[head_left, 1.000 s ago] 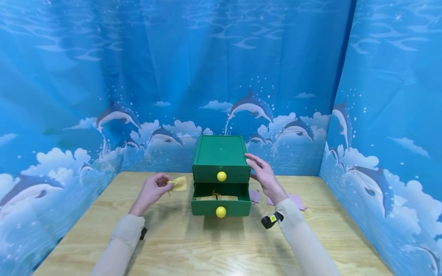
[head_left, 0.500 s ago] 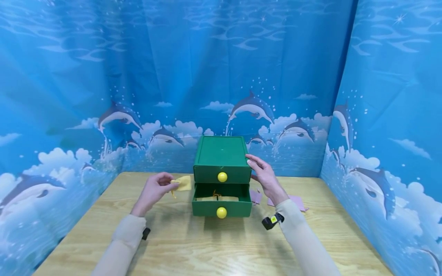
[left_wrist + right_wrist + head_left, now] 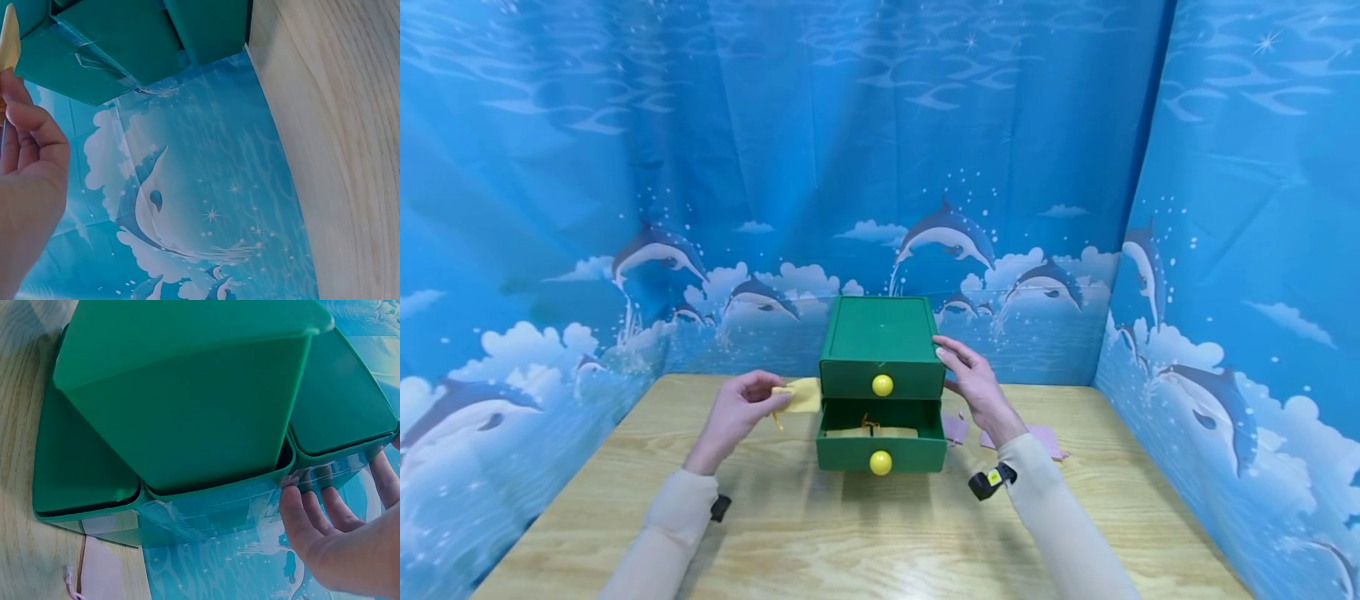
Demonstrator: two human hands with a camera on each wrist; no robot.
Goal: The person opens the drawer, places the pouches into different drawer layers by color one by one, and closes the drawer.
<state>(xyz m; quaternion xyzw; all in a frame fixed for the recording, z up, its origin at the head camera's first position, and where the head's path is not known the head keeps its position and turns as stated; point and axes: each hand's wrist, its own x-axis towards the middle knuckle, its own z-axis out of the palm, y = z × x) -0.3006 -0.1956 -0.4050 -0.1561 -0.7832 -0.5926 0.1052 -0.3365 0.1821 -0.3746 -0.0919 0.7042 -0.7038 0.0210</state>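
Yellow bag pinched in my left hand, beside the green cabinet

I held the small yellow bag (image 3: 803,395) between the thumb and fingers of my left hand (image 3: 737,418), narrowed to a pinch. The bag reached out past my fingertips toward the left side of the green cabinet (image 3: 880,329), and its cord (image 3: 777,421) hung below my fingers. I could not tell whether the cloth touched the cabinet.

My right hand (image 3: 976,387) rested on the cabinet's opposite side, fingers spread along the wall, gripping nothing. The bag was well apart from it, with the cabinet between.

The middle drawer (image 3: 842,455) stood pulled out, its round yellow knob (image 3: 881,462) facing me, to the right of the bag and lower. Inside lay pale yellow pieces (image 3: 895,432) with orange-brown cords. Pink bags (image 3: 1043,439) lay on the wooden surface (image 3: 880,542), near my right wrist and beside the cabinet.
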